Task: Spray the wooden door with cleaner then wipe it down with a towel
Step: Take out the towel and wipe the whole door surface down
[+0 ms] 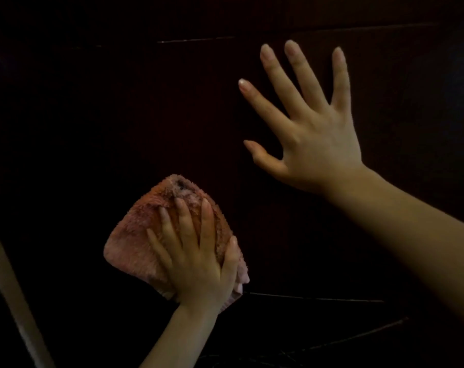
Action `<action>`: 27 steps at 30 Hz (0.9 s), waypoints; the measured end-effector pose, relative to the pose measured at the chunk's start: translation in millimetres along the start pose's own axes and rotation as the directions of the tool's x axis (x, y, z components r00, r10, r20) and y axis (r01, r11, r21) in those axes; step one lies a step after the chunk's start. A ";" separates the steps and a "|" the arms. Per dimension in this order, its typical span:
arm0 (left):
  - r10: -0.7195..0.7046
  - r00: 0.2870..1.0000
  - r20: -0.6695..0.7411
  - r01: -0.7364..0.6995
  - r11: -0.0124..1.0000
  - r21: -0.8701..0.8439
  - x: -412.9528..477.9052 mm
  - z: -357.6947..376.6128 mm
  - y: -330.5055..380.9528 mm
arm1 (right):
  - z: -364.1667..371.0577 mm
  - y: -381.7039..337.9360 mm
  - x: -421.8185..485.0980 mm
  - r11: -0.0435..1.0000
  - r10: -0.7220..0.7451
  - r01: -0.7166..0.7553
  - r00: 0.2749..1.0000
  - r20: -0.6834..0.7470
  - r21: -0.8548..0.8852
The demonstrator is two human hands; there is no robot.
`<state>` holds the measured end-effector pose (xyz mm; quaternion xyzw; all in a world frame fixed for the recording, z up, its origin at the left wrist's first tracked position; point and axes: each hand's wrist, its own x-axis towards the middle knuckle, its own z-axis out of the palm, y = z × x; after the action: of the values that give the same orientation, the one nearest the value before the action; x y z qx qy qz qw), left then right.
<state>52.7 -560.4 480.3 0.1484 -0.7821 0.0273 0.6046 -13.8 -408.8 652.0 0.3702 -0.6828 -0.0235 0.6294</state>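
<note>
A dark wooden door (pixel 119 107) fills nearly the whole head view; faint panel lines show near its top and bottom. My left hand (pixel 196 258) presses a folded pink fluffy towel (pixel 135 245) flat against the door at lower centre, fingers spread over the cloth. Up and to the right, my right hand (pixel 313 134) lies flat on the door with its fingers wide apart and nothing in it. No spray bottle is in view.
A pale strip, maybe the door frame or edge (pixel 10 296), runs diagonally along the lower left. The scene is very dim, and little else can be made out.
</note>
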 end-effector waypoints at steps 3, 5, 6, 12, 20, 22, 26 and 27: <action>0.172 0.981 0.093 -0.175 0.984 0.025 -18.1 -1.1 0.5 | 0.1 -1.3 -0.1 1.000 0.008 -0.008 1.000 -0.020 -0.017; 0.359 0.920 0.159 -0.367 0.930 0.024 -34.0 0.5 1.8 | 0.0 -1.4 0.5 1.000 0.011 -0.012 0.999 -0.034 -0.024; 0.450 0.875 0.181 -0.460 0.888 0.015 -41.0 1.2 1.6 | 0.0 -1.6 0.4 1.000 0.010 -0.011 0.999 -0.035 -0.026; 0.742 0.659 0.120 -0.746 0.665 -0.017 -35.2 7.0 -19.5 | -1.1 -0.7 0.3 0.999 0.018 -0.019 1.000 -0.021 -0.033; 0.914 0.398 0.071 -0.905 0.404 -0.131 6.8 6.3 -26.7 | -4.5 23.4 -25.3 0.997 -0.083 0.082 0.996 -0.037 -0.008; 0.912 0.407 0.041 -0.893 0.407 -0.189 6.7 8.3 -21.3 | -6.0 35.8 -53.1 0.999 -0.039 0.039 0.999 -0.023 -0.024; 0.885 0.460 -0.073 -0.848 0.413 -0.333 0.8 11.8 3.4 | -7.1 53.1 -101.3 0.997 0.061 -0.061 0.998 -0.020 -0.035; 0.881 0.462 -0.103 -0.842 0.399 -0.363 -3.2 15.9 14.9 | -6.4 55.0 -108.1 0.997 0.073 -0.073 0.997 -0.021 -0.024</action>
<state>34.5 -549.1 475.1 -0.3901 -0.7662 0.1822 0.4770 -41.5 -308.3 589.7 0.3375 -0.6891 -0.0053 0.6412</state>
